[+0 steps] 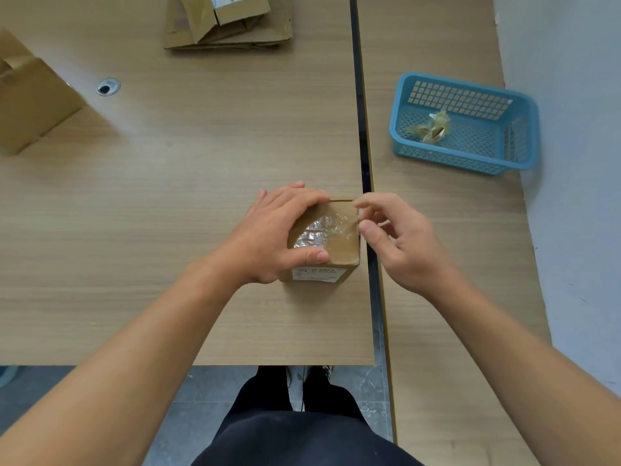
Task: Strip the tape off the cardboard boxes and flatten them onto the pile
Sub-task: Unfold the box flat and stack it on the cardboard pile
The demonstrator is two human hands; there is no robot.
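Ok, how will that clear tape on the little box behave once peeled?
Probably floppy and clingy: the tape looks thin and wrinkled on the box, and the stripped wad in the blue basket has balled up. It likely sticks hard, so the left hand gripping the box helps.

An office-like workroom: a laminate desk [188,156] with a cable grommet [108,86] stands beside a second desk [433,230].

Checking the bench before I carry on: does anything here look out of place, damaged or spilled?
Nothing stands out. The left hand grips the small box, whose tape is wrinkled and bubbled; the right hand pinches the tape's end. Tape scraps lie inside the blue basket, none spilled. The flattened pile is slightly ragged.
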